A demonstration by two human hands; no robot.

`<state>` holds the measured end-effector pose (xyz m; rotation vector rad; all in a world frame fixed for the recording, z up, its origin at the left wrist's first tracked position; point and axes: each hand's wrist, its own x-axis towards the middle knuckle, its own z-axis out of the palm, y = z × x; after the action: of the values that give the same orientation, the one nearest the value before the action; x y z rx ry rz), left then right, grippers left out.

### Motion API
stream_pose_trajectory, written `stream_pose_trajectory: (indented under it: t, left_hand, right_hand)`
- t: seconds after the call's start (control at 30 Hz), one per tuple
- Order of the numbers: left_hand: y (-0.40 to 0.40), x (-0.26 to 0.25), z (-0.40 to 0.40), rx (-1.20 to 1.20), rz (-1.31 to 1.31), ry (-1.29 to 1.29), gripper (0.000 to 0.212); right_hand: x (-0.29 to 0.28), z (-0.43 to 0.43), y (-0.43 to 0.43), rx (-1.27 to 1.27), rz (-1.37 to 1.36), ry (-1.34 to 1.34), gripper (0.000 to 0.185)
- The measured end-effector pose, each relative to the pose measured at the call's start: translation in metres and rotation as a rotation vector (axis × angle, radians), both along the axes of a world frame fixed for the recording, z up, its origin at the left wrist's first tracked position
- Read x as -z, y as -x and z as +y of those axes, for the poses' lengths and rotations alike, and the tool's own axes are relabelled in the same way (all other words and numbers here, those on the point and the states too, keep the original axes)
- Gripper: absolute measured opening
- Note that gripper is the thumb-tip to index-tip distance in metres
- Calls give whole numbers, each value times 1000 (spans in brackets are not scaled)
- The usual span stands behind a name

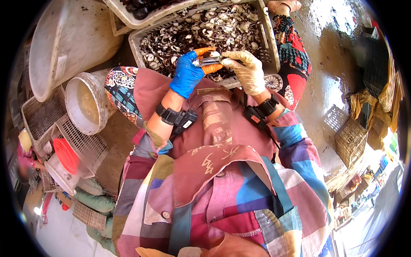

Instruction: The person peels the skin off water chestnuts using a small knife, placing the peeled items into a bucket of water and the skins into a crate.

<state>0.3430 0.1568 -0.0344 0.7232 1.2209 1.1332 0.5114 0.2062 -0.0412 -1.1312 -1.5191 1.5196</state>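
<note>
My left hand (189, 72), in a blue glove with orange finger covers, grips a small metal tool (209, 61). The thumb and gloved fingers of my right hand (245, 69), in a cream glove, close on the tool's right end. A small whitish piece (214, 54) shows beside the tool; whether a hand holds it is unclear. Both hands are above the near edge of a pale plastic crate (273, 57), which is filled with many white and dark shellfish pieces (205, 30).
A second crate (154, 17) with dark rounded shellfish overlaps the far edge. On the left stand a large pale tub (74, 41), a white bucket (69, 106) of cloudy liquid and a red basket (65, 155). A lattice crate (351, 141) sits on the wet floor (321, 74) at right.
</note>
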Motion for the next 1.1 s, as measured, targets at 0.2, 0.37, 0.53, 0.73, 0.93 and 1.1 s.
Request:
stream_pose_trajectory:
  t: [0.2, 0.37, 0.53, 0.73, 0.93, 1.1]
  left_hand:
    - [-10, 0, -2, 4, 28, 25, 43]
    - [-11, 0, -7, -34, -133, 11, 43]
    - [-14, 3, -7, 4, 120, 12, 48]
    - [-14, 19, 2, 41, 303, -75, 44]
    - [11, 12, 10, 339, 779, -4, 49]
    - [3, 17, 0, 119, 533, -90, 49]
  right_hand:
    - [50, 31, -32, 155, -54, 184, 12]
    - [7, 3, -4, 41, -23, 30, 13]
    - [53, 29, -40, 223, -181, 274, 18]
    - [15, 2, 13, 216, 204, 748, 15]
    - [6, 6, 23, 75, 16, 459, 20]
    - [-7, 16, 11, 49, 138, 393, 18]
